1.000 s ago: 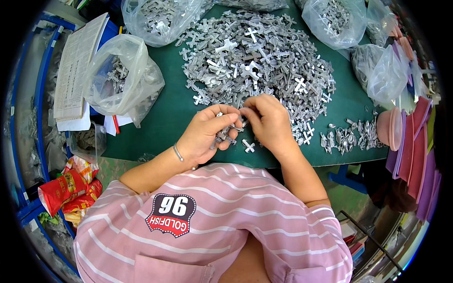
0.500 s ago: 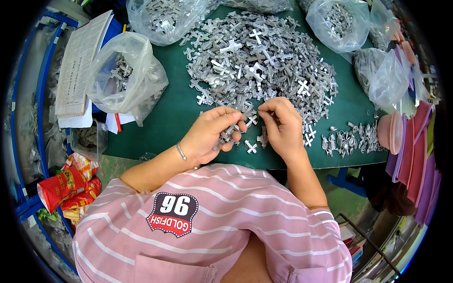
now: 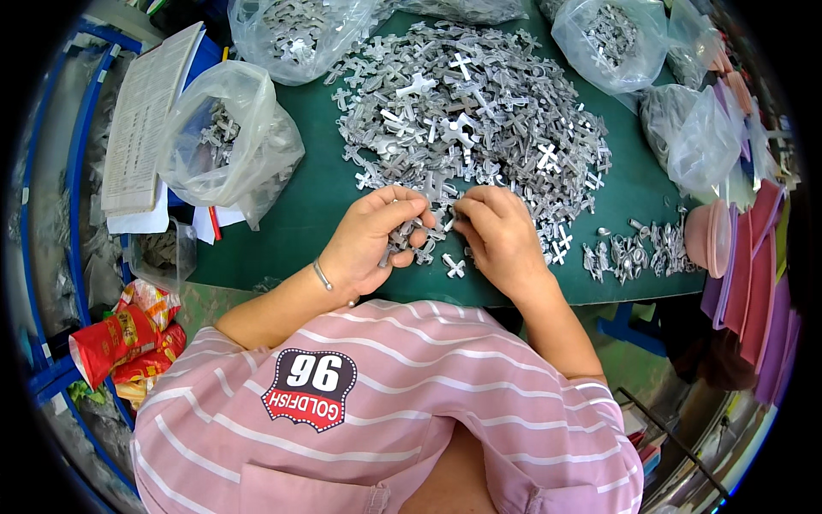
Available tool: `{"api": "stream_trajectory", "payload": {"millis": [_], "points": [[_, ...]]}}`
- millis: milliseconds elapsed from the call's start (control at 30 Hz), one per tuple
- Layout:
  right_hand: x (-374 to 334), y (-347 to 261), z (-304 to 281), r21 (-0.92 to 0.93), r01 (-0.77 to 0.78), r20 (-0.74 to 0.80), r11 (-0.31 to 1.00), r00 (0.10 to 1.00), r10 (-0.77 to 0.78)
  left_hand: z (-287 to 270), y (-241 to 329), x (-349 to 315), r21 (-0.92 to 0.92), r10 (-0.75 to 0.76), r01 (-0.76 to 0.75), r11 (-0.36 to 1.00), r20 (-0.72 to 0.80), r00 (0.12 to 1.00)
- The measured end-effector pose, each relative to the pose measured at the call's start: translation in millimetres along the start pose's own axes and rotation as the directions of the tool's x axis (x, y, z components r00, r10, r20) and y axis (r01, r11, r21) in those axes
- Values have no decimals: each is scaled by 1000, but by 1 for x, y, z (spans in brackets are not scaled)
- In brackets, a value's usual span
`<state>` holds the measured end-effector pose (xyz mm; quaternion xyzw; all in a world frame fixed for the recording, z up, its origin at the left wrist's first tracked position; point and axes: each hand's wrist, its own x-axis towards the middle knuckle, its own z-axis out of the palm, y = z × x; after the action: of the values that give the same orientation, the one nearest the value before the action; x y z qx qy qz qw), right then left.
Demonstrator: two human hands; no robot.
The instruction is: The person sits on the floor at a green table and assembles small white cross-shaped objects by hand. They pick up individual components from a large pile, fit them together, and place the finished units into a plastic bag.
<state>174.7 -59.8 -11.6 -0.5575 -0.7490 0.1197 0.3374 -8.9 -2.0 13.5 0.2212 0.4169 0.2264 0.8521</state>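
Note:
A large heap of small silver metal crosses (image 3: 479, 103) lies on the green table in front of me. My left hand (image 3: 377, 227) is curled round several crosses (image 3: 402, 238), its thumb over them. At the heap's near edge my right hand (image 3: 501, 231) has thumb and fingers pinched together, close to the left fingertips. What sits in that pinch is hidden by the fingers. A single loose cross (image 3: 454, 266) lies on the table between the two hands.
Clear plastic bags of metal pieces stand at the left (image 3: 261, 154), back left (image 3: 300, 43) and back right (image 3: 610, 43). Sorted silver pieces (image 3: 629, 257) lie right, beside a pink cup (image 3: 706, 240). Printed sheets (image 3: 145, 128) rest far left. Red packets (image 3: 116, 343) are below.
My right hand has moved left and a little toward the left hand, covering the cross that lay beneath it. My left hand has shifted slightly left, still holding crosses.

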Motion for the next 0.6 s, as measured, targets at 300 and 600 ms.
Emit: {"api": "stream_trajectory", "payload": {"millis": [300,600], "points": [[-2,-4,-10,566,-123,-87,815,974,208,5,-1,-3,153,-128,111,982,107,986],[-9,-8,-4,923,-205,43,324,895,444,6,-3,-4,242,-10,-16,970,106,994]]}}
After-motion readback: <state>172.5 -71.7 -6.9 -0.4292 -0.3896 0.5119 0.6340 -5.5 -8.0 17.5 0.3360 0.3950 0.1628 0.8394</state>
